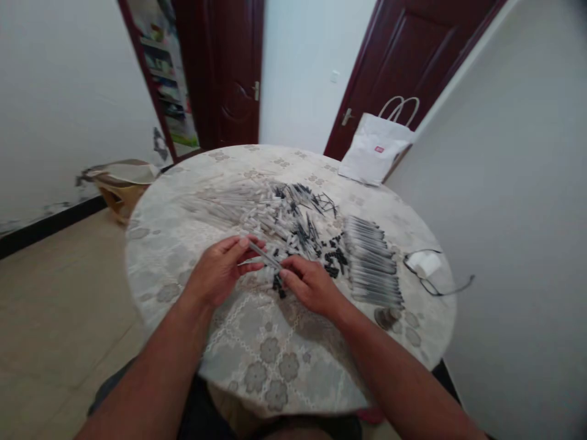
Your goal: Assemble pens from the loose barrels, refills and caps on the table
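A clear pen barrel [265, 253] spans the gap between my two hands above the table. My left hand [220, 269] pinches its upper left end with thumb and forefinger, the other fingers loosely curled. At the lower right end, the closed fingertips of my right hand [308, 282] grip it. Just beyond lies a pile of loose clear pen barrels [220, 205]. Black pen parts [302, 232] and small black caps [337, 256] are scattered beside it. To the right, a row of pens [373, 263] lies side by side.
Eyeglasses [433, 287] and a crumpled white tissue [426, 263] lie near the right edge of the round table [270, 330]. A small dark round object [386, 318] sits below the pen row. A white paper bag [376, 150] stands at the back right, by the wall.
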Demonstrator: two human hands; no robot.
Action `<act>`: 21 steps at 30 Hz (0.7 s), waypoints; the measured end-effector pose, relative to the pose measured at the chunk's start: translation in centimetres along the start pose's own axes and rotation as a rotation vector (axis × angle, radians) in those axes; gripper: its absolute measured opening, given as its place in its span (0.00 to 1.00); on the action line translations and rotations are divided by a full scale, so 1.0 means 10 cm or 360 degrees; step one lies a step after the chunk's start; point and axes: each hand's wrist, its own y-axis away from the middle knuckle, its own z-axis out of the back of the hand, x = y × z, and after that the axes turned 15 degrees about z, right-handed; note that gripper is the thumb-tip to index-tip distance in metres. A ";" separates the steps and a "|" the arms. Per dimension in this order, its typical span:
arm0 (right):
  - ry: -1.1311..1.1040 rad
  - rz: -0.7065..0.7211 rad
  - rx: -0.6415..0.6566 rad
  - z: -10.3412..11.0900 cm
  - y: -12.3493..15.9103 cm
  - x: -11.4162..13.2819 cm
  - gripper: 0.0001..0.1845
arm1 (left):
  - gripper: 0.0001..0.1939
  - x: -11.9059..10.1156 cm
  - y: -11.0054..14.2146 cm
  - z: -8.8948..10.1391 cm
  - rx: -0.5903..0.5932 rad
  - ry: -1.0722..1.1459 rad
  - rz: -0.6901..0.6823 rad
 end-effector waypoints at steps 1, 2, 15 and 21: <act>0.0094 0.0027 0.0008 0.05 -0.01 0.03 0.08 | 0.15 -0.01 0.00 0.00 -0.0008 -0.0097 -0.0005; 0.0185 0.0062 0.0042 0.09 -0.01 0.05 0.07 | 0.15 -0.01 0.00 0.00 -0.0027 -0.0206 -0.0009; 0.0915 -0.0078 0.0075 1.28 0.89 -0.05 0.07 | 0.19 0.07 -0.09 0.03 -0.0119 -0.0456 0.0093; 0.1041 -0.0290 0.0133 1.75 1.53 -0.45 0.07 | 0.20 0.08 -0.13 0.02 -0.0188 -0.0485 0.0096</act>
